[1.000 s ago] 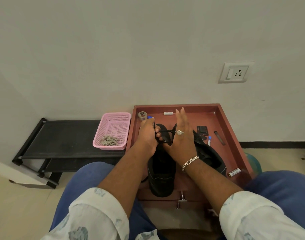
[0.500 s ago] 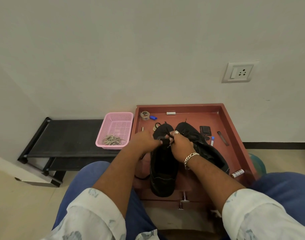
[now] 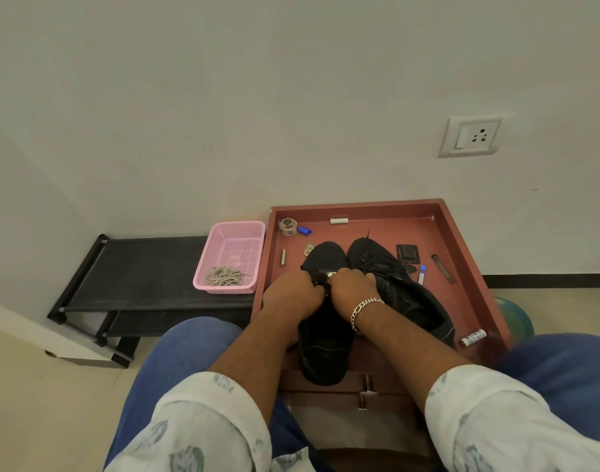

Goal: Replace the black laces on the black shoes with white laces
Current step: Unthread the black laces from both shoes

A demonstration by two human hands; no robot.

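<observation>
Two black shoes lie in a red-brown tray (image 3: 462, 240). The left black shoe (image 3: 322, 349) points toward me, and the right black shoe (image 3: 414, 301) lies angled beside it with its black laces (image 3: 371, 262) loose on top. My left hand (image 3: 291, 296) and my right hand (image 3: 351, 287) meet over the lacing of the left shoe, both with fingers pinched on its black lace (image 3: 320, 275). Most of that lace is hidden under my fingers. The white laces (image 3: 225, 276) lie bundled in a pink basket (image 3: 235, 240) to the left.
The basket stands on a black rack (image 3: 138, 267) left of the tray. Small items lie in the tray: a tape roll (image 3: 287, 226), a blue cap (image 3: 304, 230), a black wallet (image 3: 407, 253), a thread spool (image 3: 473, 337). A wall with a socket (image 3: 472, 136) is behind.
My right hand, open and raised a second ago, has dropped and closed onto the left shoe's lace. Both hands have moved lower and nearer, onto the shoe's lacing.
</observation>
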